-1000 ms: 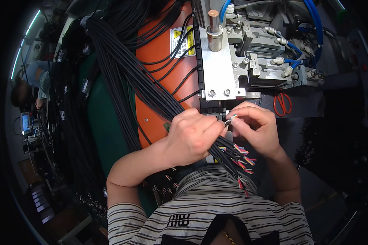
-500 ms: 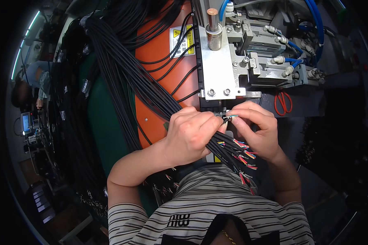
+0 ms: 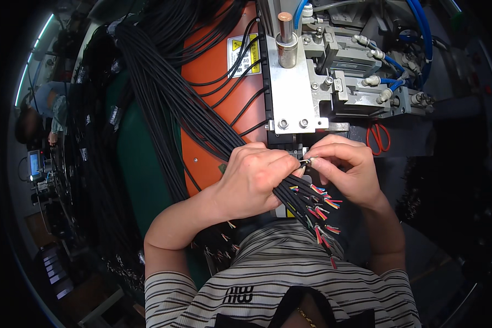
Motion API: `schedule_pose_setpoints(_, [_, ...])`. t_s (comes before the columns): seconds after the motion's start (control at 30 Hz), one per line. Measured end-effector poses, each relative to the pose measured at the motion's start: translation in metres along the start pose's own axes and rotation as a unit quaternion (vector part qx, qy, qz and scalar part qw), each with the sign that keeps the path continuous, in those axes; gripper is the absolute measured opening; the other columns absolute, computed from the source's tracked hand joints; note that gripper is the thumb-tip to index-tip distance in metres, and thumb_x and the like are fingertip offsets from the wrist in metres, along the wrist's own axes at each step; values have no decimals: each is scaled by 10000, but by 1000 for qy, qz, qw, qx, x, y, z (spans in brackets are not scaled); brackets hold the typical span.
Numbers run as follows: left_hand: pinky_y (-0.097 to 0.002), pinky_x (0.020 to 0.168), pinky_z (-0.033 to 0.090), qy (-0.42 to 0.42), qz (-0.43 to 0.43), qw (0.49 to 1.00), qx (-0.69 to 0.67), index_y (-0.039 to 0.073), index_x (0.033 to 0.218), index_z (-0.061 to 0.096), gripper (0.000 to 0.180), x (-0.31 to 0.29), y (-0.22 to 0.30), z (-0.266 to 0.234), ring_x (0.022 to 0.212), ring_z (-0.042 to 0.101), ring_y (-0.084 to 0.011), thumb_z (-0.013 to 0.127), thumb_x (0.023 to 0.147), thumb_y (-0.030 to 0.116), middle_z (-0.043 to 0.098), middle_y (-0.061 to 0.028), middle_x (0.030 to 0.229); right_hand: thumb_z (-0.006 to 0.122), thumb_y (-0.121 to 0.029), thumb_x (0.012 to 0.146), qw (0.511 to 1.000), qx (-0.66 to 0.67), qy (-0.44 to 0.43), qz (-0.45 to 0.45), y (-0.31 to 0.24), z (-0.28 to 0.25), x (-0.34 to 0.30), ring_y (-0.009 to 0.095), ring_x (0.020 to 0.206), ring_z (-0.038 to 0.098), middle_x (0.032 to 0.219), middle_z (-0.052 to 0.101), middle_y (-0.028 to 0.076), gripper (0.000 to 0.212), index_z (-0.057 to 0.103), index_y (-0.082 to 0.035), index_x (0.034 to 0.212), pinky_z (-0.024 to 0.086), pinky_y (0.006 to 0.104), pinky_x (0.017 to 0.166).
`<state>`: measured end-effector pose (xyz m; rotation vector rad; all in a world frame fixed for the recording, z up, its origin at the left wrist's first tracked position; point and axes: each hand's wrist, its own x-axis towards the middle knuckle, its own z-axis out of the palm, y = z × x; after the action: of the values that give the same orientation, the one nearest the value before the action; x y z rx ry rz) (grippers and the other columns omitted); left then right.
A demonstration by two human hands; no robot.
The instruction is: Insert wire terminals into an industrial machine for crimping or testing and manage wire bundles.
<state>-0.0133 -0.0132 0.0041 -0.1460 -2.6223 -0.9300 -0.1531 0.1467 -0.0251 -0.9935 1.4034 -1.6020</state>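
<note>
My left hand (image 3: 257,176) is closed around a bundle of black cables (image 3: 298,205). Their stripped ends fan out below it, showing red, yellow, white and blue wires (image 3: 321,212). Between the left thumb and forefinger one cable end stands apart from the rest. My right hand (image 3: 345,168) pinches the thin wires at that same cable end, its fingertips almost touching the left ones. Both hands are just below the front of a metal machine fixture (image 3: 292,98). The fingers partly hide the pinched wires.
Long black cables (image 3: 147,93) run up and left across an orange panel (image 3: 213,104). Pneumatic cylinders (image 3: 361,60) with blue hoses stand at the upper right, and red-handled scissors (image 3: 378,139) lie below them. Another person (image 3: 52,112) is at the far left.
My right fingers have shifted slightly at the cable end, and the coloured wires there show less. The loose cable ends have swung a little down and left.
</note>
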Motion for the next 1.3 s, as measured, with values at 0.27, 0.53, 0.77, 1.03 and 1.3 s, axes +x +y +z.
schedule_pose_setpoints(0.27, [-318,569,411,-19,8,985,169,4,904,636,200,-9,11,5,624,575,-199,630,731,103,561,-50,747,689,3,783,883,-442,40,-151,-13,16,3,181,512,565,780,611,76,68,638,-2,828,439,298,477])
schedule_pose_setpoints(0.53, [-358,642,469,-47,-6,988,146,-30,1152,631,557,-15,6,0,782,597,-258,716,679,252,580,-115,949,675,4,779,877,-464,45,-122,-7,13,2,250,537,581,759,584,84,72,620,-17,821,443,349,482])
schedule_pose_setpoints(0.77, [-352,641,465,-44,-10,989,143,-29,1153,634,537,-12,7,2,735,571,-247,705,684,224,541,-97,868,674,1,794,878,-446,84,-154,0,15,0,258,559,596,775,592,88,75,634,-14,855,455,345,493])
schedule_pose_setpoints(1.03, [-331,619,428,-93,34,971,216,-33,1147,637,445,0,15,-1,702,519,-213,624,726,111,475,-70,810,683,-9,792,834,-535,34,-129,-10,16,2,262,571,608,790,607,87,94,646,-15,879,469,354,499])
schedule_pose_setpoints(1.3, [-310,642,439,-108,40,964,242,-70,1028,634,305,5,18,-1,756,536,-198,605,766,83,513,-74,845,675,-9,805,877,-442,106,-157,4,14,1,247,533,599,778,613,94,66,649,-8,865,462,318,470])
